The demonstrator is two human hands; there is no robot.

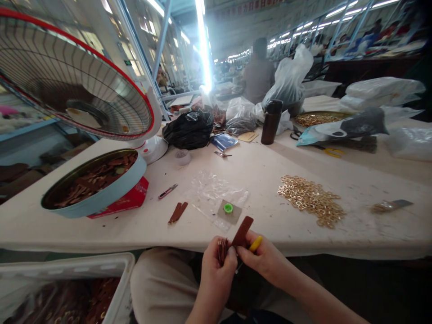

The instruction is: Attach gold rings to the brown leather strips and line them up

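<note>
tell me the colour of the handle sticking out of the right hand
Yellow; the handle in the right hand shows best in the head view.

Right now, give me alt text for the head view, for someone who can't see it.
A person's left hand holds brown strips and the right hand a yellow-ended tool, at a table. Gold-coloured rings lie heaped to the right; a round tin of brown pieces and a red-rimmed fan stand left.

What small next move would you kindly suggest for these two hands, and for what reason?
Perhaps settle the flat, reddish-brown strip more firmly in the left hand: that hand also holds a bunch of brown strips, while the right hand, at the strip's lower end, also holds a yellow-handled tool.
</note>
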